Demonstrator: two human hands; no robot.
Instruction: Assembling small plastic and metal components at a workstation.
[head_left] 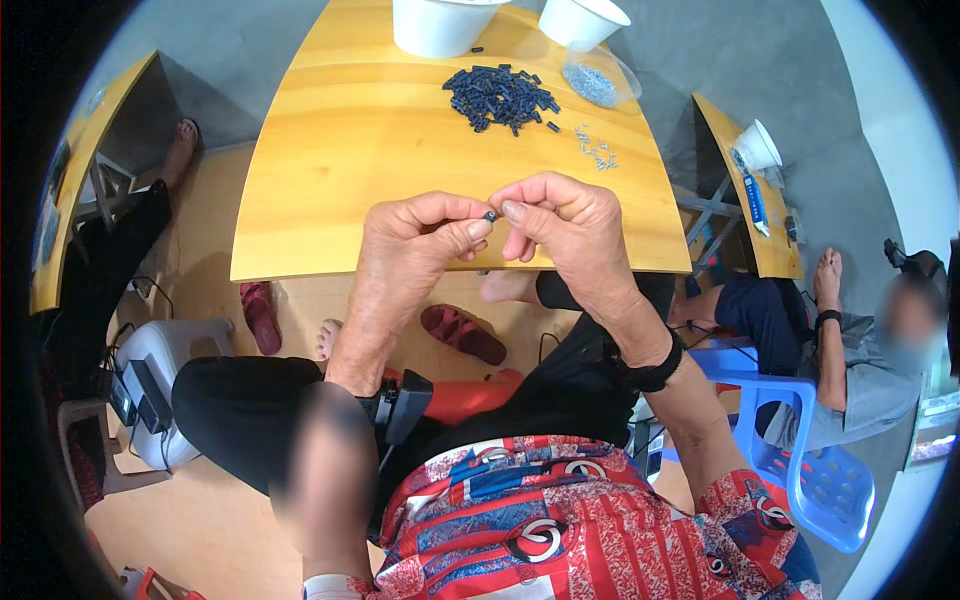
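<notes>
Both my hands meet over the near edge of the wooden table (330, 215). Between thumb and forefinger, my left hand (405, 240) pinches a small dark plastic piece (489, 215). The fingers of my right hand (570, 220) are closed in a pinch right beside that piece; whatever they hold is too small or hidden to name. Farther back lies a heap of short dark plastic pieces (498, 98), with a few strays around it. To its right, small silvery screws (597, 150) are scattered on the wood. A clear bag (592, 85) of similar small metal parts lies behind them.
Two white tubs (440, 28) stand at the table's far side. On the right, a side table (770, 250) bears a white cup (757, 147) and a blue packet (754, 203); a person sits there near a blue plastic chair (800, 430). Red slippers (463, 333) lie below.
</notes>
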